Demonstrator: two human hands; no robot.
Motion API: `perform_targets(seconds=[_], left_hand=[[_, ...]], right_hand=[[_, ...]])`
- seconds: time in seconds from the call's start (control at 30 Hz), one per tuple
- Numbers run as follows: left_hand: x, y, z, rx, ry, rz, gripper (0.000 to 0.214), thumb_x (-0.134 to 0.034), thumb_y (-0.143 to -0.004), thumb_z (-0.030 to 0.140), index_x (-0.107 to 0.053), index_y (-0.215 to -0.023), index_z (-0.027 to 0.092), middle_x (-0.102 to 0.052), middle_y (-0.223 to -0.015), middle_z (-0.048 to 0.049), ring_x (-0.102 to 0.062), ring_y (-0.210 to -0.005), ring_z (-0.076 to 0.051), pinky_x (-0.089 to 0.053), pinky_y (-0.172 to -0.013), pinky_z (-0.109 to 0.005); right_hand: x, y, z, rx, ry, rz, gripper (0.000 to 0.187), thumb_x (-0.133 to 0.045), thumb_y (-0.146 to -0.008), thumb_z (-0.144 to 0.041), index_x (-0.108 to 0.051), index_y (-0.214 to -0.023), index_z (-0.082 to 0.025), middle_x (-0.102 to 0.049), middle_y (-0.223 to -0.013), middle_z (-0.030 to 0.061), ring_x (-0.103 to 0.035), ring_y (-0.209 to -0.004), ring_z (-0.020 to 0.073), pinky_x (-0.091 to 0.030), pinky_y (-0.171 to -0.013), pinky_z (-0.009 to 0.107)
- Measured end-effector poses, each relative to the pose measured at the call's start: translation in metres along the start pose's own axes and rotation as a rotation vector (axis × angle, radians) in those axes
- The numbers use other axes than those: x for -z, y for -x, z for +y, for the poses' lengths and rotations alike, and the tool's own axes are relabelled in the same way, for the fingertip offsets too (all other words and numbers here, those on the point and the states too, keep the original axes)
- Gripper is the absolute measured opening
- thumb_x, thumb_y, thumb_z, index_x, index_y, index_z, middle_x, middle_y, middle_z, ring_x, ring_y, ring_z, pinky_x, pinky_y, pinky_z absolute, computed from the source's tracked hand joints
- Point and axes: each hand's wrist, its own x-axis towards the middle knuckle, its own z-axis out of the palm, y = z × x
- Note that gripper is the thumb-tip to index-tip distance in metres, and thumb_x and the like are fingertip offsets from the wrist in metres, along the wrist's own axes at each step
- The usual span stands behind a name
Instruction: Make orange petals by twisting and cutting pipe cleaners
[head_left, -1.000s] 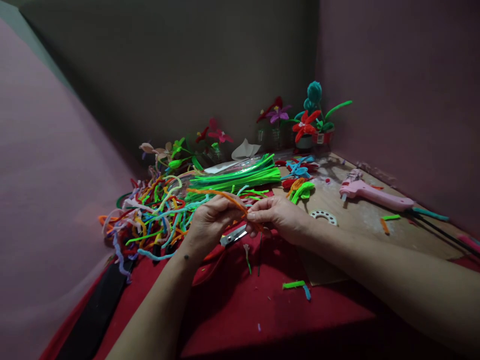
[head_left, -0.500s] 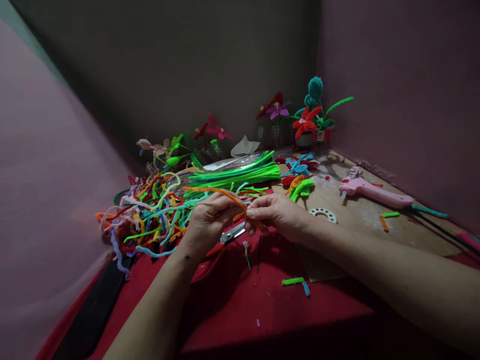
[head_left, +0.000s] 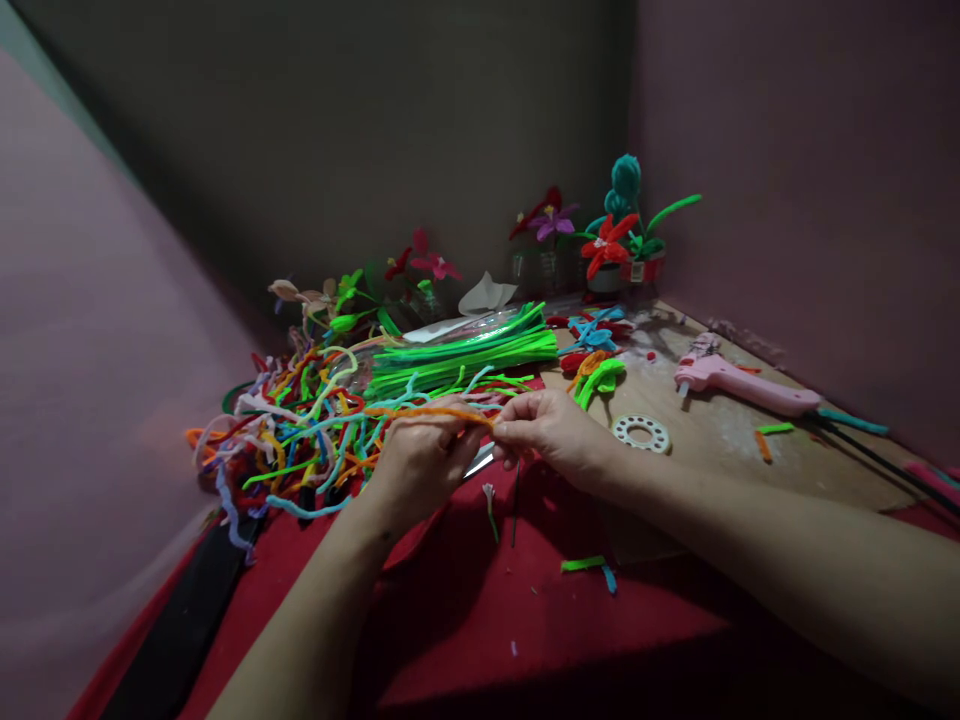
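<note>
An orange pipe cleaner (head_left: 427, 411) runs over the back of my left hand (head_left: 424, 460) to the fingertips of my right hand (head_left: 551, 432). My right thumb and forefinger pinch it. The left fingers are closed around it close by, though they are mostly turned away from view. Beneath the hands, scissors (head_left: 480, 459) lie on the red cloth, their handles largely covered by my left hand. A short green stem with a pale tip (head_left: 490, 510) rests just in front of them.
Tangled coloured pipe cleaners (head_left: 292, 430) heap up at left, beside a green bundle (head_left: 465, 355). On the board at right lie a pink glue gun (head_left: 750, 385) and a white ring with holes (head_left: 643, 434). Pipe-cleaner flowers (head_left: 609, 245) stand at the back. Green offcuts (head_left: 583, 564) lie in front.
My left hand has turned over so its back faces up more. The orange pipe cleaner now lies lower and flatter across it. My right hand keeps its pinch in nearly the same place.
</note>
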Motion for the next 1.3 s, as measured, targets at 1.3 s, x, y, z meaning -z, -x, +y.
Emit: perform_targets(seconds=[1.3], left_hand=[[0.006, -0.004, 0.015, 0.577, 0.678, -0.185, 0.023, -0.059, -0.072, 0.033, -0.051, -0.062, 0.015, -0.038, -0.05, 0.0054, -0.03, -0.045, -0.006, -0.024, -0.042, -0.019]], right_hand=[[-0.008, 0.017, -0.004, 0.431, 0.572, 0.172, 0.013, -0.052, -0.075, -0.014, -0.054, -0.062, -0.016, -0.053, -0.058, 0.0, -0.047, -0.058, 0.0109, -0.035, -0.058, 0.025]])
